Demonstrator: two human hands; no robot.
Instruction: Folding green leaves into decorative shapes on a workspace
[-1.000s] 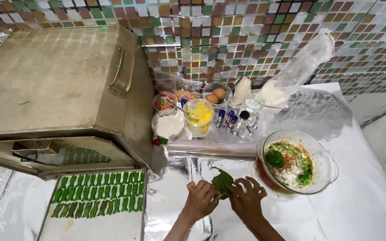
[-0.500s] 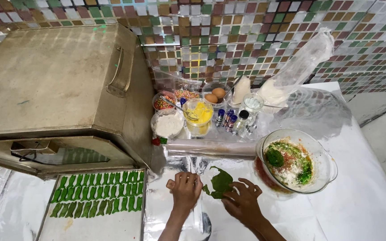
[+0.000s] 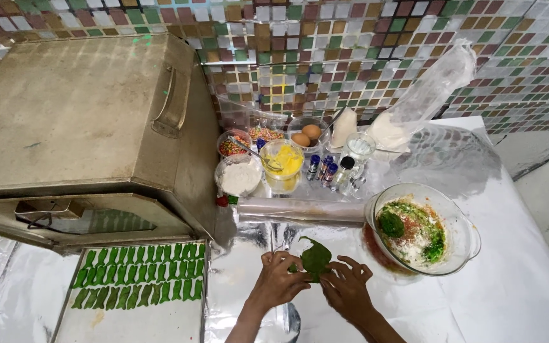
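Green leaf (image 3: 316, 258) sits between both hands above the foil-covered table (image 3: 509, 292), pinched at its edges by the left hand (image 3: 279, 281) and right hand (image 3: 345, 289). Glass bowl (image 3: 422, 227) of filling stands just right of the hands; tray (image 3: 136, 293) of rolled leaves lies left.

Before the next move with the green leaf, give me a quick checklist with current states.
1. Green heart-shaped leaf held by both hands: ok, left hand and right hand pinch it.
2. Leaf off the foil-covered table: cannot tell.
3. Round glass bowl of filling close to the right hand: ok.
4. Free space on the flat metal tray of green rolled leaves: ok, front part is bare.
5. Filling on the leaf: cannot tell, fingers hide it.
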